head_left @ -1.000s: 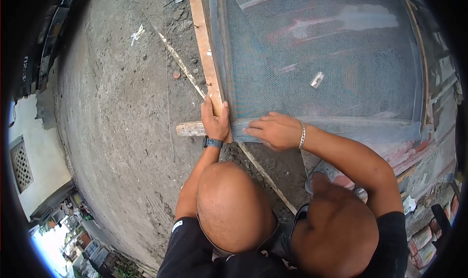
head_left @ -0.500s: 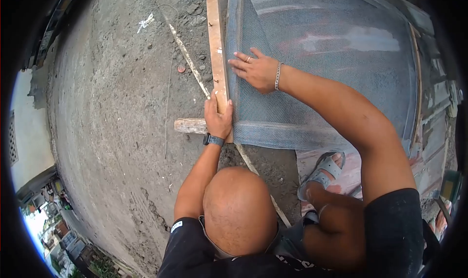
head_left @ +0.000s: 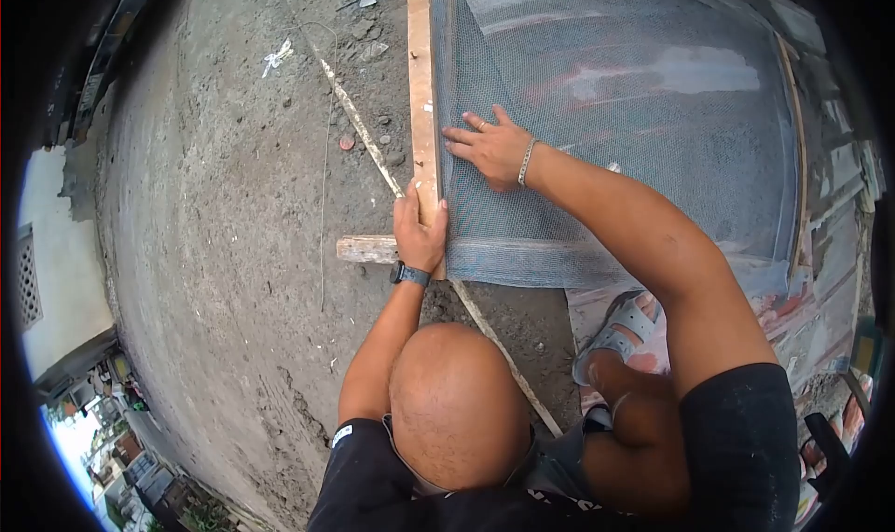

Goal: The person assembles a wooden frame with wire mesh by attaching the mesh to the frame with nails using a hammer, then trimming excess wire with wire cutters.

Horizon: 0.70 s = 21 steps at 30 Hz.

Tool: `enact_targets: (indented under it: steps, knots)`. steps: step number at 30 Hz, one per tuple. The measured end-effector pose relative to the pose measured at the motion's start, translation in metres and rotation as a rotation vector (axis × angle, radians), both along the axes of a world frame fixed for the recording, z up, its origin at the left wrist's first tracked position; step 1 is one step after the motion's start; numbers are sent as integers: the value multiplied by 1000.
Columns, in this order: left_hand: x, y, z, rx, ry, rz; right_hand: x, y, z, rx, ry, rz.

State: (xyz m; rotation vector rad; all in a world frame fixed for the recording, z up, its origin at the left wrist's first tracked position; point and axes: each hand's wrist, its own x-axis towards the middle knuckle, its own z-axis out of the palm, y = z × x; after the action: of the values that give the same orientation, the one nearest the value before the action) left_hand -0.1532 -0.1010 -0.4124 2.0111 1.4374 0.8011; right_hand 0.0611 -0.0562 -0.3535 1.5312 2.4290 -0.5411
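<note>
My left hand (head_left: pixel 421 229), with a dark watch at the wrist, is closed around the near end of a long wooden strip (head_left: pixel 423 112). Several nails stick out along this strip. Grey-blue mesh screen (head_left: pixel 615 196) stretches away to the right of the wood, its folded border (head_left: pixel 522 258) running along the near side. My right hand (head_left: pixel 492 148) lies on the mesh close to the strip, fingers spread and holding nothing. A ring and a chain bracelet show on it. Beneath the strip, by my left hand, a short wooden block (head_left: pixel 367 248) pokes out to the left.
A thin stick (head_left: pixel 359 126) lies on the dirt ground (head_left: pixel 224 243) and passes under the strip. Scraps of white litter (head_left: pixel 277 57) and a red bottle cap (head_left: pixel 347 142) are nearby. My sandalled foot (head_left: pixel 626 331) rests below the mesh.
The strip and mesh edge appear slightly farther right in the view. Both hands keep nearly the same places, the left still on the wood and the right still spread on the mesh.
</note>
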Motion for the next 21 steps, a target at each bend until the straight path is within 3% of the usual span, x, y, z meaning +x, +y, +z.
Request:
enact_targets:
  steps: [21]
  knots:
    - [3, 2, 1, -20, 73, 6, 1, -2, -1, -28, 57, -49]
